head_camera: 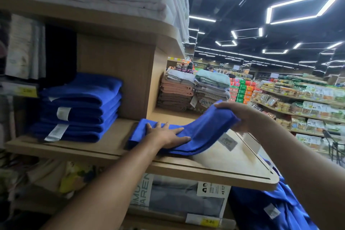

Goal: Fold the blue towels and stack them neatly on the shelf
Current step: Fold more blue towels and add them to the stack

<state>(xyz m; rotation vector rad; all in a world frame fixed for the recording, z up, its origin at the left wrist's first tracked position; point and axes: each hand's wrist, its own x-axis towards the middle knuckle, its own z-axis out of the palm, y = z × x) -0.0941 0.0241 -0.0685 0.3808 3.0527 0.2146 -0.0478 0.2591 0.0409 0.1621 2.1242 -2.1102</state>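
Wooden store shelf [233, 162] bears the blue towel [203, 130], probably soft, light and limp, pressed flat under the spread left hand [168, 135] while the right hand [240, 115] grips its lifted end, best held by the edge, with the folded stack [80, 108] left of both hands.

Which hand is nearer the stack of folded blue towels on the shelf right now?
Left. The left hand presses the loose towel just right of the stack; the right hand grips its raised end, farther right.
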